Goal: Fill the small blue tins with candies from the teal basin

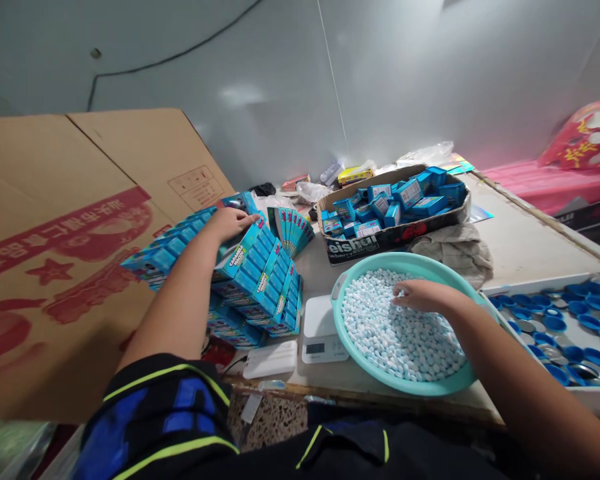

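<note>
My left hand [230, 223] rests on the top of stacked blue display cartons [260, 267], its fingers stretched out over an upper edge; its thumb side is hidden. The cartons hold rows of small blue boxes and carry "Caramelo" lettering. Over the turquoise basin [403, 387] is my right hand [420, 295], its fingers curled together at the surface of the candies. Small white and pale blue candies [385, 327] fill the basin. Whatever lies between those fingertips is too small to make out. A white digital scale [325, 333] sits left of the basin, partly under its rim.
A large brown cardboard box [90, 253] stands at the left. Behind the basin, a black carton [350, 250] holds many small blue boxes beside a grey cloth [460, 250]. A white tray [495, 293] with blue lids is at the right. A white power bank [270, 360] lies near the table edge.
</note>
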### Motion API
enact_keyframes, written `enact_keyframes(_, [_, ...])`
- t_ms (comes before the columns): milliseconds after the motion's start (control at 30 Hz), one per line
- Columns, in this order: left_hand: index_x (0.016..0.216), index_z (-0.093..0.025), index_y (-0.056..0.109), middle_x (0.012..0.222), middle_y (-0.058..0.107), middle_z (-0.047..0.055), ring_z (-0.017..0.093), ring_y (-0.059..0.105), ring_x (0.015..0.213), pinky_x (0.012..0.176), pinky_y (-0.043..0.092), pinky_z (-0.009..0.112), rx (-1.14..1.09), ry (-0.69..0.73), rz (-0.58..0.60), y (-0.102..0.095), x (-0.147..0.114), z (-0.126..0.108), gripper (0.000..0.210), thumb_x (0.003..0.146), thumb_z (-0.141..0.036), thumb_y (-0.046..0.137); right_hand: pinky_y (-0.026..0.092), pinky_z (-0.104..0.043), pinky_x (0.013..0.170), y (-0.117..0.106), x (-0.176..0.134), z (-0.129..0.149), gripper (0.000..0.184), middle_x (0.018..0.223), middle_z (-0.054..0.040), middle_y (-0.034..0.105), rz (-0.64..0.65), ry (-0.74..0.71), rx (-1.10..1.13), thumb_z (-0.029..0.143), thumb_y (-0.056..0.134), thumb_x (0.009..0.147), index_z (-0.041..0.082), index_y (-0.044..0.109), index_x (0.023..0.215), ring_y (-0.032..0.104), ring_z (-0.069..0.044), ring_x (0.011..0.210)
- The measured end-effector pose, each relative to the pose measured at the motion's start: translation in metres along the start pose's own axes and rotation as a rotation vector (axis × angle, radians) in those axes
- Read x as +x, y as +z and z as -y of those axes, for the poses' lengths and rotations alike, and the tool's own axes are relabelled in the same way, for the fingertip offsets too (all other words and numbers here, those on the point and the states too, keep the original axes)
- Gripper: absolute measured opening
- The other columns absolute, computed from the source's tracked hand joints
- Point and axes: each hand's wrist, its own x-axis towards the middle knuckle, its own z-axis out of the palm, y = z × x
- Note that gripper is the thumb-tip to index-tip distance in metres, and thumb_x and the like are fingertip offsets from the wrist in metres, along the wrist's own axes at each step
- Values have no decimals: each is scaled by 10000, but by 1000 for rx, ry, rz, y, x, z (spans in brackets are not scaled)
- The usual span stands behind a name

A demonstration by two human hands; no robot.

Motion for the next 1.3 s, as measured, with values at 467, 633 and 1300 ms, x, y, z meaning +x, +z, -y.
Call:
enact_keyframes(467, [583,-211,595,565,548,26,194,488,597,593,311,329,-55,-6,37,2,0,6,586,763,-766,547,485,-377,798,1,0,0,249,1117,-132,750,-13,-3,-26,359,620,951,196,719,1112,689,-313,1011])
enact_keyframes(633, [662,-210,662,640,633,42,218,550,661,619,345,323,-61,-9,51,2,-2,5,597,750,-789,549,489,-368,782,4,2,-3,220,1057,-96,760,-30,-30,-13,364,602,951,235,719,1085,698,-292,969])
enact_keyframes(1300, [734,-206,757,859,763,92,263,665,783,707,453,338,126,-47,169,-27,-14,-26,554,687,-745,633,524,-391,841,4,-4,19,324,1070,-81,771,15,-2,-122,368,814,744,260,781,1048,699,-331,1019])
